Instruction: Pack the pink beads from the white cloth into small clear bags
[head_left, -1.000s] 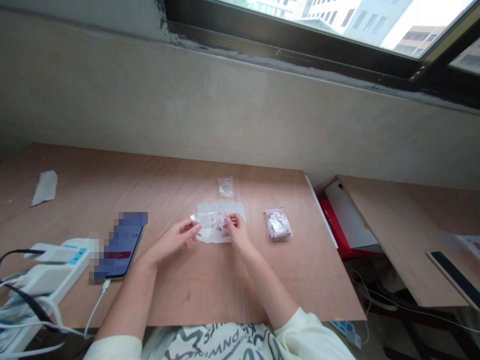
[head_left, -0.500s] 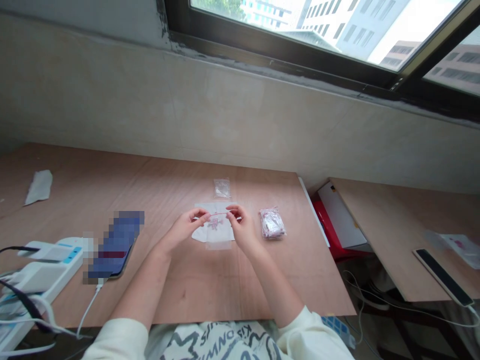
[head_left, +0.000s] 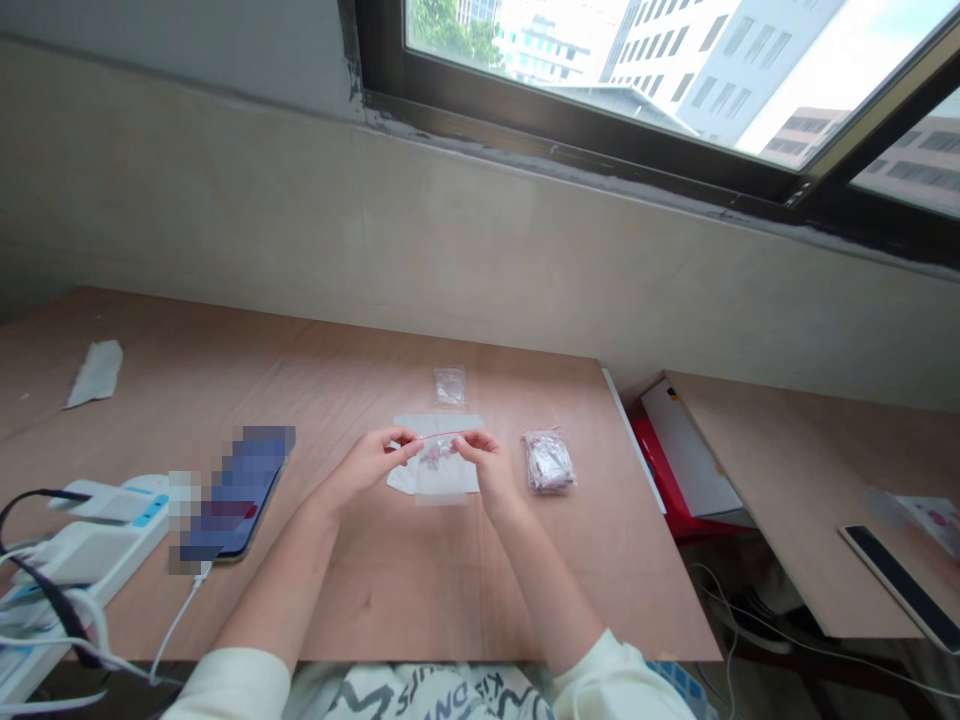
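Note:
A thin red string [head_left: 441, 434] is stretched almost level between my two hands. My left hand [head_left: 379, 456] pinches its left end between thumb and fingers. At the other end my right hand [head_left: 486, 462] is closed on the string, its fingertips together. Just below the string lies a white sheet [head_left: 405, 480], paper or a flat bag, with a small cluster of reddish pieces [head_left: 432, 458] on it, too small to make out. Behind the sheet rests a small clear plastic bag [head_left: 450, 386]. Right of my right hand sits a stack of clear packets [head_left: 549, 462] with reddish contents.
On the left, a phone [head_left: 240, 500] with a charging cable lies beside a white power strip [head_left: 97, 560] full of plugs. A scrap of white paper [head_left: 96, 374] is farther back. Another table [head_left: 780, 480] with a dark-screened phone [head_left: 900, 585] stands right, across a gap.
The camera view has shifted slightly, so the table sits lower in the picture. Both hands stay over the sheet with the red string between them; the right fingers have changed their grip a little.

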